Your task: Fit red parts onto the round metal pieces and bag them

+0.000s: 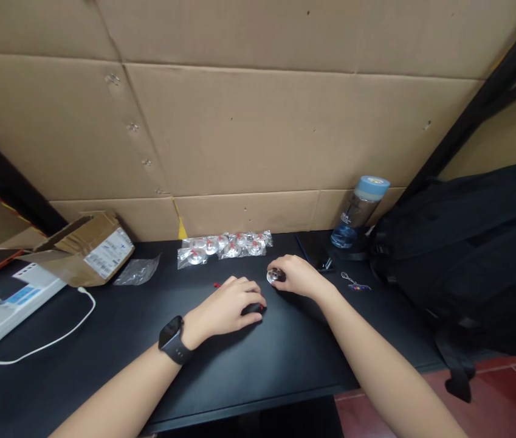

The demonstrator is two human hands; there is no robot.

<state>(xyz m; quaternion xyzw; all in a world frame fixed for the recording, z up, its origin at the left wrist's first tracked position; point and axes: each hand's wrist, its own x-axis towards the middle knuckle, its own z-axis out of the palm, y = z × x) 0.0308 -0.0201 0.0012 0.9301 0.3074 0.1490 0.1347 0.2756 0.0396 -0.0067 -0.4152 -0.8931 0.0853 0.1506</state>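
Note:
My left hand (234, 304), with a black watch on its wrist, is closed round a small black object (252, 309) with a red part, low over the black table. My right hand (292, 275) grips a round silver metal disc (273, 276) by its right side, a little farther back and to the right. A small red piece (217, 285) lies just behind my left hand. Beyond both hands, several silver discs with red marks sit in clear plastic bags (231, 246) in a row near the cardboard wall.
On the left are an opened cardboard box (84, 249), a clear bag (138, 271), a white cable (64, 338) and a white box (25, 307). At right: a dark phone (315, 250), a keychain (355, 285), a bottle (358, 213) and a black backpack (476, 255).

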